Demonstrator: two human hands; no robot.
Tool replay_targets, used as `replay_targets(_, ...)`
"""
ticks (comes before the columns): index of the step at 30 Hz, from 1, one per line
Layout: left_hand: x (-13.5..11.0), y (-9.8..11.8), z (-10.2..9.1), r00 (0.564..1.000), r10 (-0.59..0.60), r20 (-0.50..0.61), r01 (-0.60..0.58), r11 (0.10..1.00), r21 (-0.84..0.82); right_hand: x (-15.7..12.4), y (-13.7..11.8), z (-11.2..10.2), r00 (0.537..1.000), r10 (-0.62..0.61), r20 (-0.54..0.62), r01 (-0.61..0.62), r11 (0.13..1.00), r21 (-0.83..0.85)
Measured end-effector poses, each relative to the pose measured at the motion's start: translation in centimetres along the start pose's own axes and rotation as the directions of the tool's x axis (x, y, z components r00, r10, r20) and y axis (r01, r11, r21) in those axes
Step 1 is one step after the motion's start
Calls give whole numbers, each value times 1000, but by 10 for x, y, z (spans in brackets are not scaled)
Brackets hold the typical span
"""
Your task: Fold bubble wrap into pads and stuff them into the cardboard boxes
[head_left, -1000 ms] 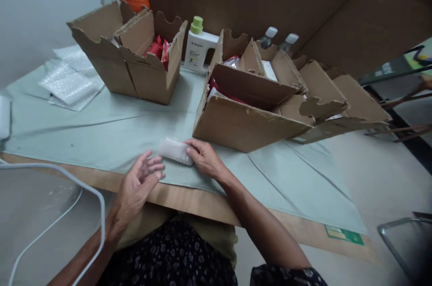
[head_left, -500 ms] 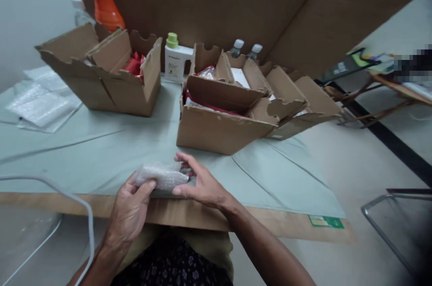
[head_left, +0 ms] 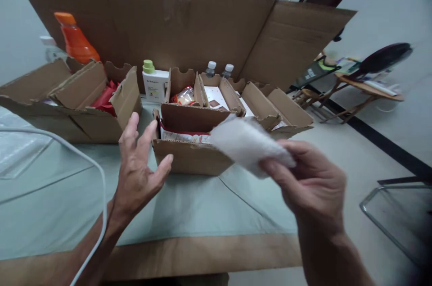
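Observation:
My right hand grips a packet wrapped in bubble wrap by its near end, thumb on top. The packet is smeared by motion and hangs in the air before the right part of the front cardboard box; what it wraps is hidden. With fingers spread and nothing in them, my left hand is raised by that box's left corner. Inside the box a printed packet with a red edge shows.
At left stands a cardboard box holding a red packet. More divided boxes line the right. A white bottle, an orange bottle and clear bottles stand behind, before a tall cardboard panel. A white cable crosses my left forearm.
The bubble-wrapped packet has passed from my left hand to my right and moved up and to the right. My left hand has let go and lifted. The view has tilted up.

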State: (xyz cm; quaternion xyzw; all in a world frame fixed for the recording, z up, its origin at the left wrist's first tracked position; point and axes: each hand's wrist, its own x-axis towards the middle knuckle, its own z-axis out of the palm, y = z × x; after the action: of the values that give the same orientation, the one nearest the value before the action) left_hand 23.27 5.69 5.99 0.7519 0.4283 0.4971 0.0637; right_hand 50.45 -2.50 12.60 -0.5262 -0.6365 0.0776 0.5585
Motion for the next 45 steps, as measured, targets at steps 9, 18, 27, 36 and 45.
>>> replay_targets(9,-28,-3,11,998,-55,-25,48,977,-209,84,15,-6,905,-260,336,392,817,-422)
replay_targets(18,-33,-9,20,980,-196,-17,174,904,-391,120,28,98,593,-14,805,577,704,-414)
replay_targets(27,-32,-10,19,980,-198,13,187,901,-391,133,42,113,329,230,916,561,733,-386)
replay_targets(36,-37,-20,15,903,-427,56,400,783,-476,45,15,-16,1000,-3,28,18,830,-557)
replay_targets(45,-33,-24,45,785,-519,339,607,531,-591,-25,89,51,911,325,255,-308,946,-104)
